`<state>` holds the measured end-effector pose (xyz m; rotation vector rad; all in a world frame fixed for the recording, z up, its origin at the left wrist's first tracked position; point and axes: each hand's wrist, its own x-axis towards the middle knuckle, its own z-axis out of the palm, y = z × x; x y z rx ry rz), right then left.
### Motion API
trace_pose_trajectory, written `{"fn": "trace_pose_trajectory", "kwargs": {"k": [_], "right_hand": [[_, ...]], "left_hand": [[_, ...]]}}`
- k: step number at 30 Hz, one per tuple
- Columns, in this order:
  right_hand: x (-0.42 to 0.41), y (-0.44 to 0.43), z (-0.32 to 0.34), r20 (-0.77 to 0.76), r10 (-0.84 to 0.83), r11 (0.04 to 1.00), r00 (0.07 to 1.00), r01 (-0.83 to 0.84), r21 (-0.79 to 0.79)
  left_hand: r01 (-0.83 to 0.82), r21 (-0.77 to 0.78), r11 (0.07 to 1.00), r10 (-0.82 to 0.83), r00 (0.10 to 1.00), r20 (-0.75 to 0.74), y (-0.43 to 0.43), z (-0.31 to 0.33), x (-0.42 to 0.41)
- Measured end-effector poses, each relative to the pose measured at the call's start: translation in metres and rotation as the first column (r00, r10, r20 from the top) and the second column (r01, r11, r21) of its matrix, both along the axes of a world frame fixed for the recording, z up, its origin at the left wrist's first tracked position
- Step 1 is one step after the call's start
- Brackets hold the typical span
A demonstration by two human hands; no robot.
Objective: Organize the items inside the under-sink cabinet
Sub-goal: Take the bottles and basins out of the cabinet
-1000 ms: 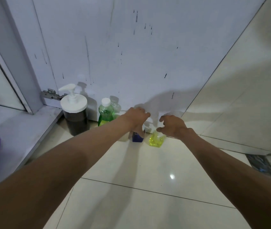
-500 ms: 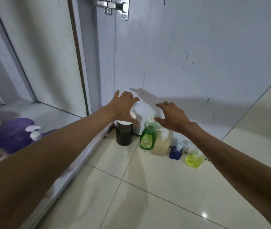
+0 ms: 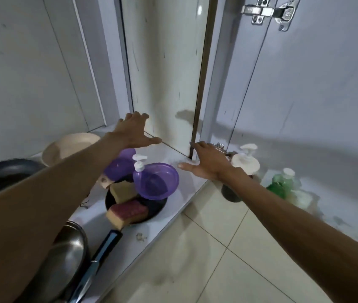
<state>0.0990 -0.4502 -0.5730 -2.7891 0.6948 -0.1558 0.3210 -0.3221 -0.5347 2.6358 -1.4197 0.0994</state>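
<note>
I am taking the purple bowl [image 3: 155, 181] as my landmark. Nearer me than it, two sponges [image 3: 127, 209] are sitting in a dark pan [image 3: 151, 212] on the cabinet floor [image 3: 173, 158]. A small pump bottle [image 3: 139, 164] is standing against the bowl's far rim. Beyond the bowl, my left hand [image 3: 133, 134] is hovering with fingers spread, holding nothing; to its right, my right hand [image 3: 205, 164] is equally spread and empty. I should be lifting the bowl first, keeping clear of that pump.
</note>
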Motion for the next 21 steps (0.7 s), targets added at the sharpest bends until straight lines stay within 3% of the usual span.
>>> {"fn": "trace_pose_trajectory", "kwargs": {"k": [5,11,15,21], "right_hand": [[0.047,0.029,-0.016,-0.01,0.045,0.987,0.999,-0.043,0.153],[0.097,0.054,-0.051,0.116,-0.027,0.983,0.993,0.005,0.186],[0.12,0.069,-0.062,0.194,-0.09,0.904,0.977,-0.002,0.428],[0.133,0.078,-0.073,0.269,-0.139,0.856,0.953,-0.021,0.517]], "left_hand": [[-0.131,0.045,0.99,0.135,0.985,-0.103,0.032,-0.036,0.037],[-0.103,0.31,0.945,0.177,0.959,-0.222,0.05,-0.079,0.059],[-0.042,0.486,0.873,0.137,0.977,-0.162,0.057,-0.107,0.067],[-0.106,0.483,0.869,0.074,0.994,0.086,0.064,-0.132,0.063]]}}
